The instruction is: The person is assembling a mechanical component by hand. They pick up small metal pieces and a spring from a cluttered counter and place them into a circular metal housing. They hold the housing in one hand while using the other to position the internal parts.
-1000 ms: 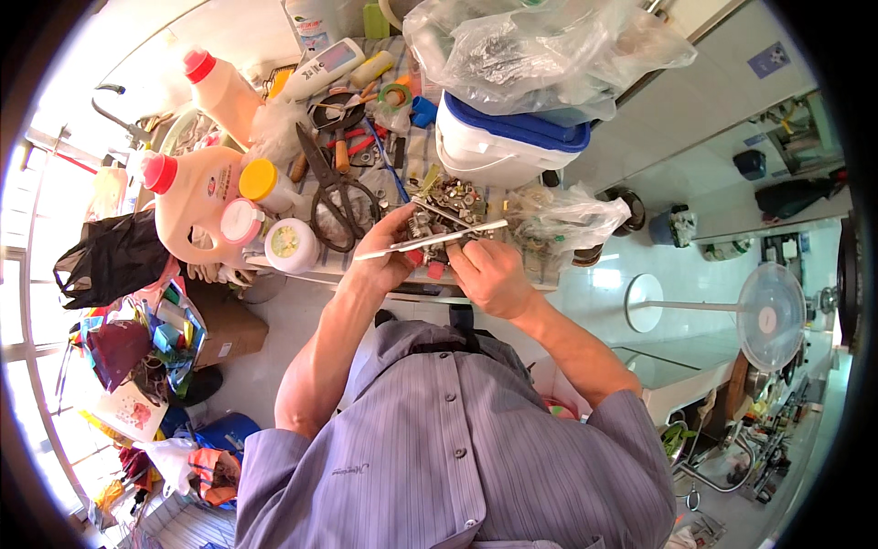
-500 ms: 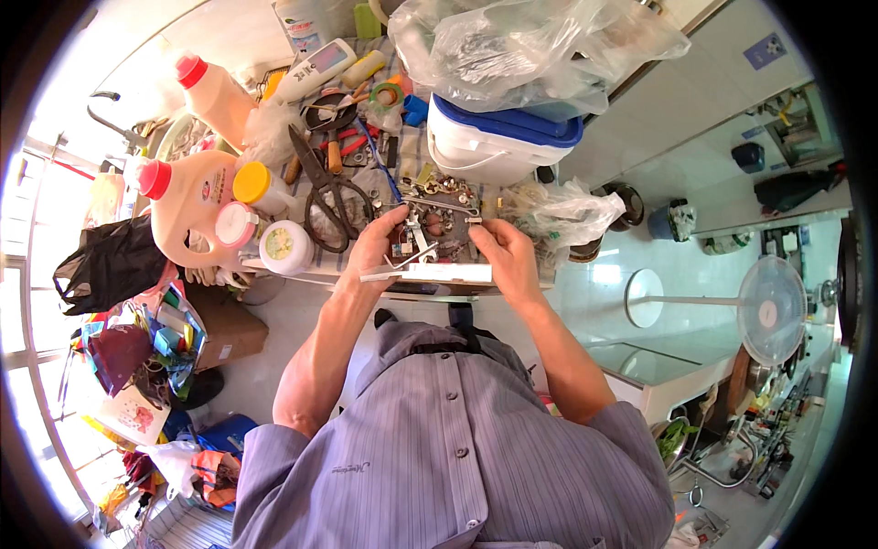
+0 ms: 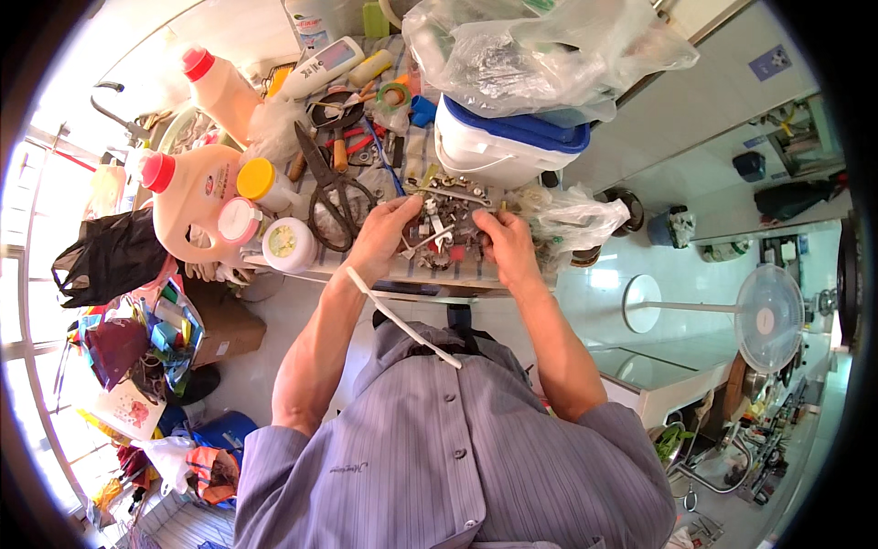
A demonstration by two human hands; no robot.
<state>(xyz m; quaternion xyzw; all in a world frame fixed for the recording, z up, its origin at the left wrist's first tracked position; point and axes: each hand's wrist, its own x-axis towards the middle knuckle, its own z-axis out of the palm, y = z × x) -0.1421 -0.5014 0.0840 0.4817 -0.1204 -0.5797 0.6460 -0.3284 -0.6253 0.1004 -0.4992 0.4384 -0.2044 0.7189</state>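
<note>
At the table's front edge, my left hand (image 3: 387, 235) is closed, thumb against fingers, beside a heap of small metal parts (image 3: 442, 215). My right hand (image 3: 508, 245) is closed at the heap's other side, its thumb bent inward. What either hand grips is hidden. A long metal piece like a wrench (image 3: 455, 194) lies across the back of the heap, between the hands. A thin white strip (image 3: 402, 320) slants from over my left wrist down to my shirt front. What supports it does not show.
Large dark scissors (image 3: 331, 192) lie left of the heap. Beyond them stand a round white tub (image 3: 290, 245), a yellow-lidded jar (image 3: 261, 180) and a pink jug (image 3: 194, 206). Behind the heap is a white bucket with a blue lid (image 3: 512, 142); plastic bags (image 3: 581, 218) lie right.
The white strip has gone from lying level in front of the hands to a slant, its right end now down at my shirt. Both hands stay beside the heap, with small shifts of the fingers.
</note>
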